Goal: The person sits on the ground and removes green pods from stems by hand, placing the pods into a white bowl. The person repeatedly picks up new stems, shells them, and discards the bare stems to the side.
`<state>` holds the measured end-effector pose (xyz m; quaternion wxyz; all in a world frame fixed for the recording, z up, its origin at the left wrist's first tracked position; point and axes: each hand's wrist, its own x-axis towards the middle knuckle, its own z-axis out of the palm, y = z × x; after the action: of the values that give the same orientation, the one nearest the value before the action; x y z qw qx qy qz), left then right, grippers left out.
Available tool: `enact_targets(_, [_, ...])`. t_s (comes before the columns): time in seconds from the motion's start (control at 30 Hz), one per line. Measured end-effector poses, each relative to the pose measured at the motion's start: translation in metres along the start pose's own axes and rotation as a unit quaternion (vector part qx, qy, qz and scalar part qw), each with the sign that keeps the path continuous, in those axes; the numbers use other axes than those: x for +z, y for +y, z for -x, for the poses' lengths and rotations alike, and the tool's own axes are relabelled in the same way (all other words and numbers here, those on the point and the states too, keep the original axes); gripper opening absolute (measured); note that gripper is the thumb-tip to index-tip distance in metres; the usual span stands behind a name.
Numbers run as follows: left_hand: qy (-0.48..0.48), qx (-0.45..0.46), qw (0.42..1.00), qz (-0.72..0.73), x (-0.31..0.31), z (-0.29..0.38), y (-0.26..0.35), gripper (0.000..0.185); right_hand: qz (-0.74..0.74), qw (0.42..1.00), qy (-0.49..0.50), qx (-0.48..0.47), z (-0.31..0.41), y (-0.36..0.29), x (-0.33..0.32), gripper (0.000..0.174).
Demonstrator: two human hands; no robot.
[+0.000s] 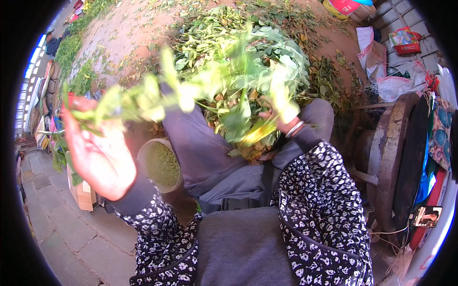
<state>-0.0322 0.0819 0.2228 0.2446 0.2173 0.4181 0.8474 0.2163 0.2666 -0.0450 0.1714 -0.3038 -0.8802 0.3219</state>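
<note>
My left hand [102,153] is raised at the left, palm up, with its fingers closed on a leafy green plant stem [143,98]. Motion blurs the stem, which carries pale green pods or leaves and reaches across towards the right. At my right knee, my right hand [284,123], with a bracelet at the wrist, is among the leaves and partly hidden by them; its grip is unclear. A large heap of cut leafy plants [286,60] lies before me, reaching between my legs. Beside my left leg stands a pale bucket [142,153] holding many small green pods or beans [161,166].
A cardboard box [84,195] sits on the paving at left. A rusty round metal frame [388,153] stands close at right, near a lit phone [426,216]. Woven sacks [393,87] lie at upper right. A person [53,44] is far off at upper left.
</note>
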Motion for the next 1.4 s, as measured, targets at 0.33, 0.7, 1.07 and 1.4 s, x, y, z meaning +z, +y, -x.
enact_targets(0.33, [-0.049,-0.413,0.906,-0.082,-0.062,0.043,-0.150,0.029,-0.118,0.986,-0.115,-0.029,0.083,-0.093,0.038,0.023])
enact_targets(0.7, [-0.129,-0.529,0.815,-0.199,-0.122,0.101,-0.175,0.019,-0.102,0.975,-0.140,0.139,0.082,-0.087,0.040,0.016])
enact_targets(1.07, [-0.160,-0.176,0.811,-0.535,-0.109,0.098,-0.172,0.022,-0.171,0.983,-0.010,0.065,0.048,-0.104,0.048,0.012])
enact_targets(1.4, [-0.318,-0.354,0.759,-0.444,-0.109,0.129,-0.188,0.029,-0.075,0.996,0.051,0.006,0.009,-0.101,0.064,0.008])
